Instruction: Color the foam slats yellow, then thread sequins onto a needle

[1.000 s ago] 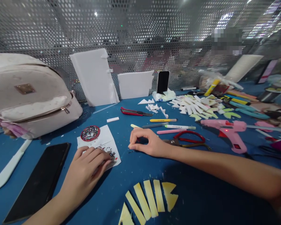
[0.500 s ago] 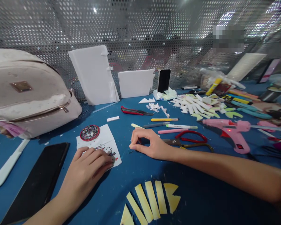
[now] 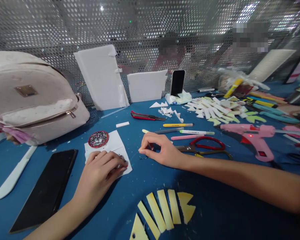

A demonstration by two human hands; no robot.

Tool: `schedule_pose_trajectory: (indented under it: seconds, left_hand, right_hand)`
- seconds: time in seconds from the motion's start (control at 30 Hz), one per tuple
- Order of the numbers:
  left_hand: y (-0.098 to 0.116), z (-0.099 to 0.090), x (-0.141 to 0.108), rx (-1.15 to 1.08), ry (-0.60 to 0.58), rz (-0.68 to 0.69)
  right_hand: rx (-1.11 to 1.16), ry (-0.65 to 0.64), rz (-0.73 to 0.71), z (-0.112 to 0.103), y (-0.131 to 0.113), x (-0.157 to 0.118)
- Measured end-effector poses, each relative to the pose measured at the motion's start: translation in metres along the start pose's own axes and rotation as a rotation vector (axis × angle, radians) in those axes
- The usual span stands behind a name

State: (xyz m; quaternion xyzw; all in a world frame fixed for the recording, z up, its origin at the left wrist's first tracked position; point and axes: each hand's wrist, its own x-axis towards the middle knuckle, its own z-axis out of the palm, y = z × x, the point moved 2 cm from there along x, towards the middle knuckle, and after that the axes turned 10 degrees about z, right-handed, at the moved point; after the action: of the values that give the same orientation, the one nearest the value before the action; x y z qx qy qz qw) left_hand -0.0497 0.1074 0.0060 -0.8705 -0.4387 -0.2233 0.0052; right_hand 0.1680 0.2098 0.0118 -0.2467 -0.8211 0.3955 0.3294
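My left hand (image 3: 103,170) rests over a folded white paper (image 3: 114,141), its fingers bent and drawn together on small dark and red beads (image 3: 122,157). What sits between those fingertips is hidden. Behind it on the same paper lies a round red-rimmed dish (image 3: 98,139) full of mixed tiny beads. My right hand (image 3: 162,150) is closed in a pinch just right of the paper. A faint thin thread seems to run from its fingertips, with a short dark row of specks (image 3: 144,158) below. Red- and yellow-handled scissors (image 3: 207,143) lie behind the right wrist.
Yellow fish-shaped cut pieces (image 3: 163,210) lie at the front. A black phone (image 3: 46,190) and white knife (image 3: 14,175) are left, before a backpack (image 3: 37,100). Pens (image 3: 178,125), a red cutter (image 3: 147,116), foam strips (image 3: 212,108) and a pink glue gun (image 3: 255,133) occupy the back and right.
The view has shifted slightly. My left fingers have moved a little farther over the beads, covering more of them. My right hand keeps its pinch in nearly the same place.
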Motion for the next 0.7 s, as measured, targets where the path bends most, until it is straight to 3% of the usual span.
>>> schedule_pose_trajectory:
  seconds: [0.47, 0.7]
  left_hand:
    - [-0.006, 0.001, -0.009, -0.064, -0.040, -0.033]
    - [-0.003, 0.002, -0.003, -0.075, -0.048, -0.024]
  right_hand:
    - [-0.012, -0.013, -0.040, -0.002, -0.001, -0.002]
    - [0.029, 0.030, 0.021, -0.002, 0.001, -0.001]
